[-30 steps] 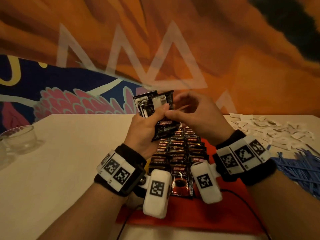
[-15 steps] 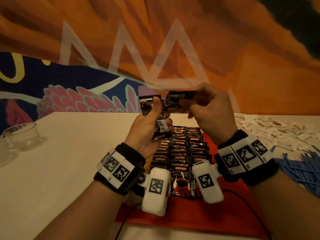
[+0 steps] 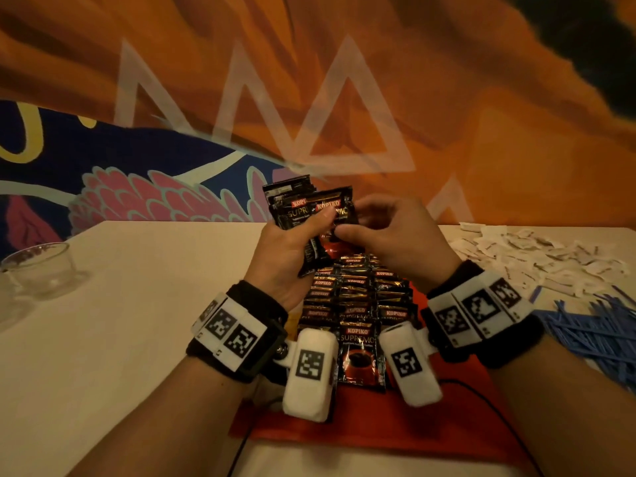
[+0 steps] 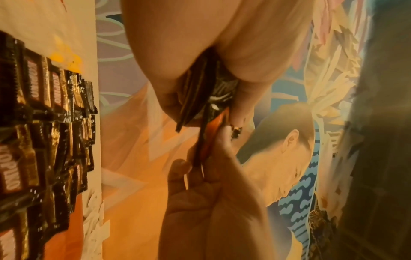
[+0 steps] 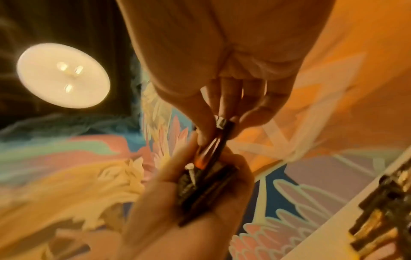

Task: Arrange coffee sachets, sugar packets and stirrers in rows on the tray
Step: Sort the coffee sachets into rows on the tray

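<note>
Glass bowl [image 3: 41,266] on white table [image 3: 137,304], painted mural wall [image 3: 481,132], ceiling lamp [image 5: 63,77]

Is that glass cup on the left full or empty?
Apparently empty: the glass cup stands upright on the table, and I see no liquid through its clear wall.

Your wrist cameras [image 3: 311,364] cover the nearest sachets on the tray [image 3: 378,438]; the stirrers [image 3: 599,332] run off the frame's right edge.

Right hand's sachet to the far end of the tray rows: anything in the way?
Nothing visible blocks it. The right hand pinches one coffee sachet off the left hand's stack, directly above the sachet rows on the red tray.
</note>
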Tool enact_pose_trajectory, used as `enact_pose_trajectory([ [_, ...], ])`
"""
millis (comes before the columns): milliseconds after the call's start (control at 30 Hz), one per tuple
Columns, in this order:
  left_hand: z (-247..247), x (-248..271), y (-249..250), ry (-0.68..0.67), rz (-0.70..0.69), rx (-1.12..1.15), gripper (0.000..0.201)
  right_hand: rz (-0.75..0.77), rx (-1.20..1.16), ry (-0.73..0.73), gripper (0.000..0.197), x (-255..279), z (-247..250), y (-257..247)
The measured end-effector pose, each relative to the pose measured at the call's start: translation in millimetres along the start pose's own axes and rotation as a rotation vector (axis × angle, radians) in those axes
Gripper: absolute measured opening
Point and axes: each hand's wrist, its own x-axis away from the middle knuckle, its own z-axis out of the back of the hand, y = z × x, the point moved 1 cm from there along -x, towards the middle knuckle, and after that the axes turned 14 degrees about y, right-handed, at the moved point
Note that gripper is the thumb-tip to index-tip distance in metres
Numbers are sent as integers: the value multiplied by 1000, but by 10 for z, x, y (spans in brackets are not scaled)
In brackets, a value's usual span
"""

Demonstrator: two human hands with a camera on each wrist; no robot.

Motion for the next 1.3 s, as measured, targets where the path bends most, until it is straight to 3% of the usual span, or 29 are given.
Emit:
enact_pose_trajectory([
  [133,12,-13,-36,25,44,18,50,65,107,-28,17,-4,25,16],
  [333,66,-88,-96,82,80,-47,19,40,234,-58,7,21,22,4],
  [433,85,-128,-71,124,40,-39,34,-32,246,-65,11,48,54,-4],
  [567,232,-278,22,172,43,38,12,-210,310,-179,4,191,164,-3],
  [833,390,-347,95,232,99,67,8,-604,369,-405,14,716,268,114],
  [1033,418,-362,100,221,112,84,9,-667,420,-390,16,859,175,198],
  [1300,385,-337,62,220,124,53,6,-681,485,-397,37,891,130,229],
])
